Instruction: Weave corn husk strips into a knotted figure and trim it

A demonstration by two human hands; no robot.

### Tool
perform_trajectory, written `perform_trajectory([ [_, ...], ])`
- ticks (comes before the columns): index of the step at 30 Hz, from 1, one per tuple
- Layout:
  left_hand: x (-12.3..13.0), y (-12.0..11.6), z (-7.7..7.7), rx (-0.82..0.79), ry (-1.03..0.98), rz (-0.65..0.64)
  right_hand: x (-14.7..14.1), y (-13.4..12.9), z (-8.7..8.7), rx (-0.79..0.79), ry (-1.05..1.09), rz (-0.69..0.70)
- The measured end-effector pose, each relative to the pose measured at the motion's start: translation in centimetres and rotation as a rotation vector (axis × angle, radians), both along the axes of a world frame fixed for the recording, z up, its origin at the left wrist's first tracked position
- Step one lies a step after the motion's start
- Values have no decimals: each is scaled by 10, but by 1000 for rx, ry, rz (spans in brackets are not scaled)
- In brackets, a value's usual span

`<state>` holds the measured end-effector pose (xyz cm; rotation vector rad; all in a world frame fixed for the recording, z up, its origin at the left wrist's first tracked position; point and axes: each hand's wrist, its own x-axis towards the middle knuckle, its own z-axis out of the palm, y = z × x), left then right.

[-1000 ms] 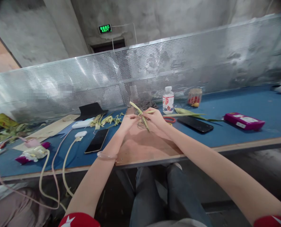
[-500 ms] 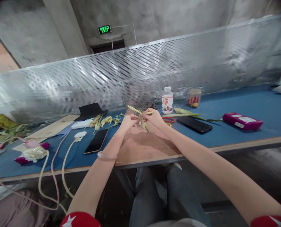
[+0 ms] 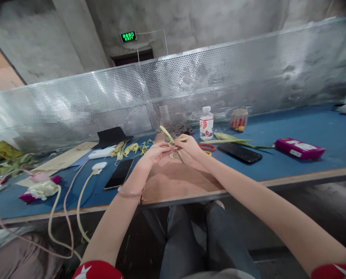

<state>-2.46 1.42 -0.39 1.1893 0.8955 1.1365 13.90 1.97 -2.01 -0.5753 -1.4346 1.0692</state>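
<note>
Pale green leaf strips (image 3: 166, 133) cross one another in a small star-like shape above a brown board (image 3: 179, 182). My right hand (image 3: 189, 145) pinches them near the crossing. My left hand (image 3: 157, 152) is at the left side of the crossing, with its fingers closed at the strips; its fingertips partly hide the middle. One strip end points up and left, another to the right, and one hangs down toward the board. Behind my hands lies a tangle of dark grey cord-like stuff (image 3: 180, 129).
To the right are a white bottle (image 3: 206, 124), red-handled scissors (image 3: 208, 147), a black phone (image 3: 239, 152), long leaves (image 3: 229, 137), a jar (image 3: 239, 119) and a purple packet (image 3: 299, 148). On the left are another phone (image 3: 119, 174), wilted plant scraps (image 3: 132, 148) and cables (image 3: 79, 201).
The upper-left strip has swung to stand more upright. My left hand has shifted slightly left, its fingers stretched a little more. My right hand stays nearly in place.
</note>
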Motion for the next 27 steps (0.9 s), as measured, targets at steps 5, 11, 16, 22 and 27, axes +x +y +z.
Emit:
perform_trajectory([
  [5,-1,3,-3,98,168,118,0,-2,1,20,-21,-59],
  [11,-3,4,-3,197,362,224,0,1,0,-10,23,-37],
  [16,-1,3,-2,167,232,115,1,0,1,-32,44,-30],
  [22,5,-4,1,146,161,108,1,3,1,7,2,47],
  [27,5,-3,1,158,120,140,-2,7,-2,132,-54,51],
])
